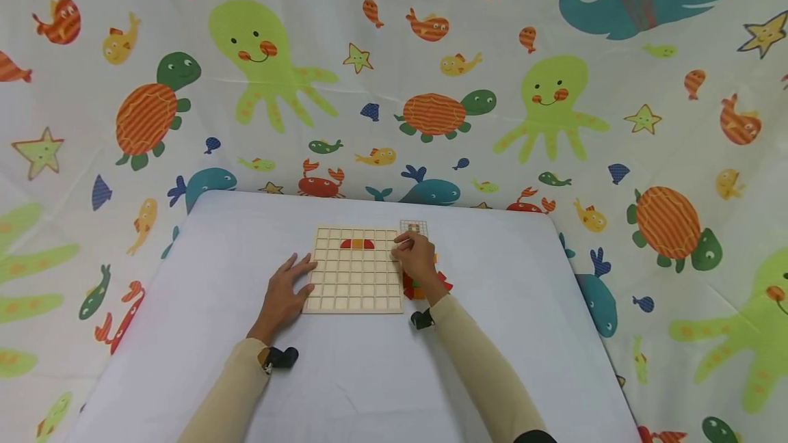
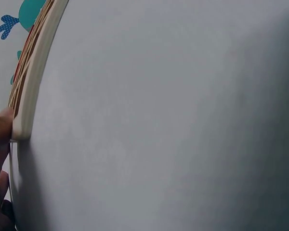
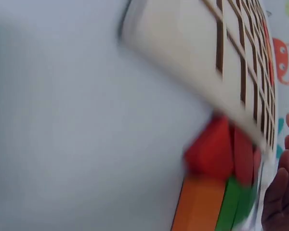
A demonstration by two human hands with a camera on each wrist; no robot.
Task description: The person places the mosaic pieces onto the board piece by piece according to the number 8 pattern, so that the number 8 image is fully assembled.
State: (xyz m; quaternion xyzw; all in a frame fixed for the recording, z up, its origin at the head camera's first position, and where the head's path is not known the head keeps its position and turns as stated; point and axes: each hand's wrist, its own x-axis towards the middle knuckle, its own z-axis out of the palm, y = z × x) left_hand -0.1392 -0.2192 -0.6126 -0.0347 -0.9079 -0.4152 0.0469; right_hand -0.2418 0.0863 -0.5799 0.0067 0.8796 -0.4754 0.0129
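A pale wooden grid board lies on the table. In its second row from the top, an orange square sits between two red curved-edged pieces. My left hand rests at the board's left edge, fingers spread; in the left wrist view a digit touches the board's side. My right hand is over the upper right edge, fingers loosely bent, with no piece visible in them. Under and beside it lies a pile of red, orange and green blocks, partly hidden by the hand.
A small gridded pattern card lies just beyond my right hand, by the board's top right corner. The white table reaches back to a hanging cloth printed with sea animals.
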